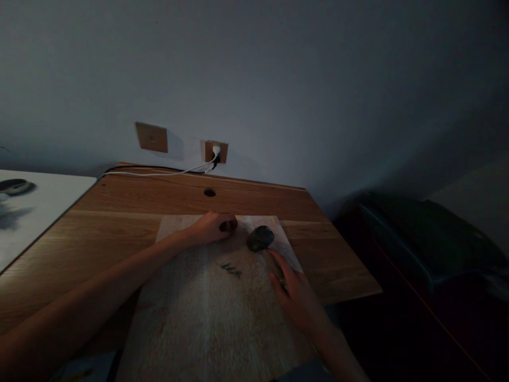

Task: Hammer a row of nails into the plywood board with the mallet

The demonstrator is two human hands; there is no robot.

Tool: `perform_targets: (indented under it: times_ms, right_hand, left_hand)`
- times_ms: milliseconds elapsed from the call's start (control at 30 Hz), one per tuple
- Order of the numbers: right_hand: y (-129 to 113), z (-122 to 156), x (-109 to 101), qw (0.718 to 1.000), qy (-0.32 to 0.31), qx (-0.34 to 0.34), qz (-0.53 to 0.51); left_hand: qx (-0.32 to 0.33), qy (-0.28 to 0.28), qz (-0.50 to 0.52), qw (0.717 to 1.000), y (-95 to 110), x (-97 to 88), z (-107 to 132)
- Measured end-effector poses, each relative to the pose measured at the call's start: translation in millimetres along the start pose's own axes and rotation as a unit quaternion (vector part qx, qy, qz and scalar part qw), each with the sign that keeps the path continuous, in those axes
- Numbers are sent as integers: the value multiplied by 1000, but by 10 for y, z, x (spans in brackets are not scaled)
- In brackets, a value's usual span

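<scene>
A dark, rounded object that looks like a computer mouse (260, 239) lies on the pale wooden board (186, 313). My right hand (294, 294) rests just below and right of it. Its index fingertip is at the mouse's near edge, and the thumb is held apart from that finger. My left hand (212, 228) lies at the board's far edge, left of the mouse, with its fingers curled in. Whatever is inside those fingers, if anything, is too dark to make out. Several small metal pieces, perhaps screws (230, 269), lie in a cluster between my hands.
The board sits on a wooden desk (330, 257) against a grey wall. White and black cables run along the back edge to a wall socket (217, 152). A white surface (51, 207) adjoins at the left. A dark green item (437, 233) stands beyond the right edge.
</scene>
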State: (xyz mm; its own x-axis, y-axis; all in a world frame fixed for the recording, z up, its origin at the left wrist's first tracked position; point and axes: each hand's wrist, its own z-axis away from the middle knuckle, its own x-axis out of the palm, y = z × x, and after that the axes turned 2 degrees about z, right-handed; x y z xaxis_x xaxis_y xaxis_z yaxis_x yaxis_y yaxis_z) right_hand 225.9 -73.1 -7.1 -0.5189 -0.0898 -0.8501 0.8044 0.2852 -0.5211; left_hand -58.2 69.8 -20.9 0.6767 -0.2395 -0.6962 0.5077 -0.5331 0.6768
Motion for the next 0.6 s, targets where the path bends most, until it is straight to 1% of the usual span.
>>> perform_targets:
  times_ms: [200,333,433,533,600]
  right_hand:
    - [-40,-50,-45,1000,9,1,7]
    - [-160,-182,-112,999,31,-15,14]
    - [-263,-308,-145,998,42,-34,19]
    - [-331,-399,-136,998,38,-45,19]
    - [-350,-431,-113,998,19,-49,21]
  left_hand:
    - [3,10,8,1000,-5,26,1]
    - [-6,1,9,1000,1,15,2]
    - [9,3,20,1000,-20,12,6]
    - [27,0,45,999,-42,21,15]
    - [27,0,50,998,-43,28,23]
